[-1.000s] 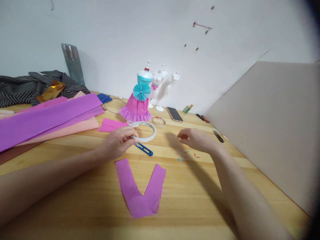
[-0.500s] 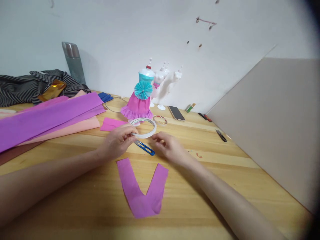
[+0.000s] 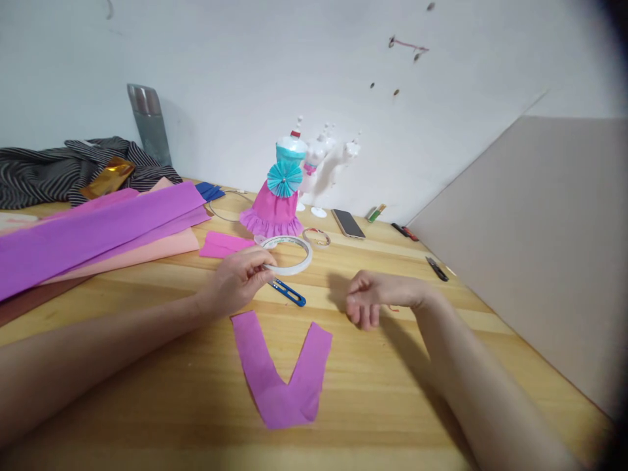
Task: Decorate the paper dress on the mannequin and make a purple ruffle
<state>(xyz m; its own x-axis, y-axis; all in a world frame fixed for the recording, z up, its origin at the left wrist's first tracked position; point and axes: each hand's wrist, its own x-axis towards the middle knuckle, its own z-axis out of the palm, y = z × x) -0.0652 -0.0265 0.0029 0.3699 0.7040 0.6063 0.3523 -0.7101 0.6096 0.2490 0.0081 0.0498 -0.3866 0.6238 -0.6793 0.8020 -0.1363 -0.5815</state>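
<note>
My left hand (image 3: 243, 275) is closed on the near left rim of a roll of tape (image 3: 298, 267), with the ring tilted above the table. Below the roll lie blue thread snips (image 3: 291, 294), their tip hidden by the hand. Right of the roll hovers my right hand (image 3: 366, 299), thumb and forefinger drawn together and the other fingers curled down. Whether a thin strip is pinched there I cannot make out. A purple crepe paper strip (image 3: 282, 399), bent in a V, lies in front of both hands.
Behind the roll stands a small dress form (image 3: 275, 203) in a pink skirt, with white forms (image 3: 314, 157) behind it. Crepe paper sheets (image 3: 98, 229) lie left. A bracelet (image 3: 318, 237), a phone (image 3: 348, 224) and black snips (image 3: 436, 269) lie toward the back and right.
My right hand has moved right, away from the tape roll, and its wrist has turned so the fingers hang down. My left hand still holds the roll, almost in place.
</note>
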